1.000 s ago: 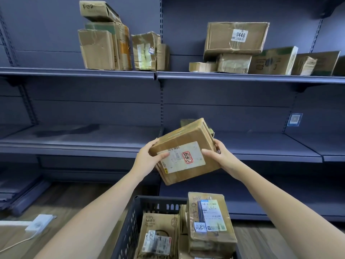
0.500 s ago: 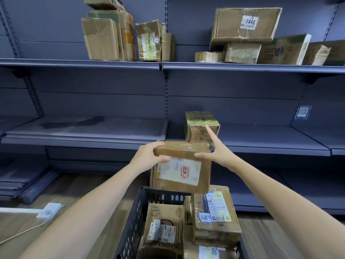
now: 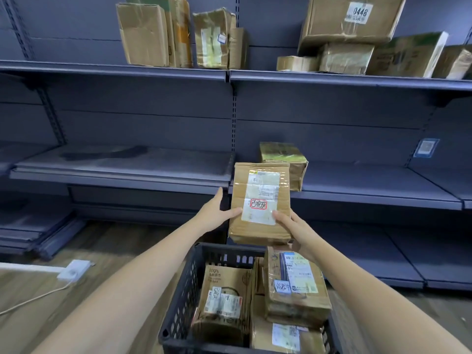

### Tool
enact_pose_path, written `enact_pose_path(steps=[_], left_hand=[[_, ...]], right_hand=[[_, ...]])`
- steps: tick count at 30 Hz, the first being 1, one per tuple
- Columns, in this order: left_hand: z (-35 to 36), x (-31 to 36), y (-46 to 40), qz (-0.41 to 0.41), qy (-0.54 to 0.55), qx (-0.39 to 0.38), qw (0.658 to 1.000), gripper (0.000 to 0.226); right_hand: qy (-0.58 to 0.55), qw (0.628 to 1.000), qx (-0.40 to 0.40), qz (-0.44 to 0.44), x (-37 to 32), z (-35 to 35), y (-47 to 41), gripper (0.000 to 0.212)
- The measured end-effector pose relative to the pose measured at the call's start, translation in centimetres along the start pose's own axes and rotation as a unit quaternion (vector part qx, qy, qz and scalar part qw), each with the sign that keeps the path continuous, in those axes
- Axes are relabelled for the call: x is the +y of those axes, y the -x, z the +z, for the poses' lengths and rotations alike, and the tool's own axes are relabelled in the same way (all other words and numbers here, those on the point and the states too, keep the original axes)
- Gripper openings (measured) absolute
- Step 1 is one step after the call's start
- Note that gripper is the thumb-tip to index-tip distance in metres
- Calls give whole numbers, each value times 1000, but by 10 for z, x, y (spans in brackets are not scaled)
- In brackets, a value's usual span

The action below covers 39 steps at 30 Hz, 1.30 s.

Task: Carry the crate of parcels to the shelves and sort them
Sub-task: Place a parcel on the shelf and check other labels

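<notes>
Since half a second ago the parcel has been turned from lying crosswise to standing on end, its white label with the red-framed stamp now facing the camera, and the view has dipped so the top shelf sits higher in frame. Left hand grips the parcel's lower left edge, thumb on the front face and fingers behind; right hand grips the lower right corner, thumb on the label's edge and fingers curled underneath. Both hold it in the air just above the far rim of the crate, in front of the middle shelf. On that shelf, just behind the held parcel and to its right, stands a green-topped box. The dark crate sits near the camera between the forearms, packed with more parcels: a brown one with small stickers on the left and a taped one with a yellow-white label on the right. The top shelf carries two groups of boxes, one marked 0448. A white power strip lies on the wood floor at left.
</notes>
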<state>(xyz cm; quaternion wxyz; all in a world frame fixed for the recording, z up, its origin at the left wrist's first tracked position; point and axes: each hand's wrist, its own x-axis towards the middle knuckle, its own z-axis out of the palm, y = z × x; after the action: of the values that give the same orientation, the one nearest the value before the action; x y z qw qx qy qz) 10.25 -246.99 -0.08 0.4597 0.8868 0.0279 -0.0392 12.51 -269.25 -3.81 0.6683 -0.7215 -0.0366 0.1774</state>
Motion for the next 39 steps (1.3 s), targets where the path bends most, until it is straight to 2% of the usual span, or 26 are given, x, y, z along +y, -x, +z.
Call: enact_pose_path(steps=[3, 5, 12, 16, 19, 22, 26, 30, 35, 39], left_hand=[[3, -3, 3, 38, 38, -22, 998, 59], [2, -3, 3, 37, 42, -8, 998, 50], [3, -36, 3, 11, 66, 27, 997, 48], [7, -64, -1, -29, 78, 57, 995, 44], [12, -87, -5, -59, 63, 70, 994, 33], [19, -109, -11, -89, 38, 74, 993, 26], [30, -140, -20, -127, 2, 63, 990, 29], [47, -170, -28, -162, 16, 50, 985, 28], [72, -198, -39, -224, 36, 73, 971, 28], [97, -200, -38, -317, 55, 120, 939, 21]], right_hand=[[21, 999, -5, 28, -1, 5, -5, 42], [53, 998, -15, 38, 0, 10, -7, 46], [64, 995, -46, 62, 20, 28, -23, 51], [110, 993, -27, 33, 34, 47, -32, 45], [162, 987, 9, 20, 48, 63, -42, 36], [196, 979, 16, 51, 68, 72, -57, 40], [216, 972, -3, 93, 98, 77, -72, 31], [243, 964, -7, 105, 121, 87, -85, 36], [265, 956, -14, 123, 137, 97, -102, 36], [307, 945, -29, 110, 150, 99, -116, 26]])
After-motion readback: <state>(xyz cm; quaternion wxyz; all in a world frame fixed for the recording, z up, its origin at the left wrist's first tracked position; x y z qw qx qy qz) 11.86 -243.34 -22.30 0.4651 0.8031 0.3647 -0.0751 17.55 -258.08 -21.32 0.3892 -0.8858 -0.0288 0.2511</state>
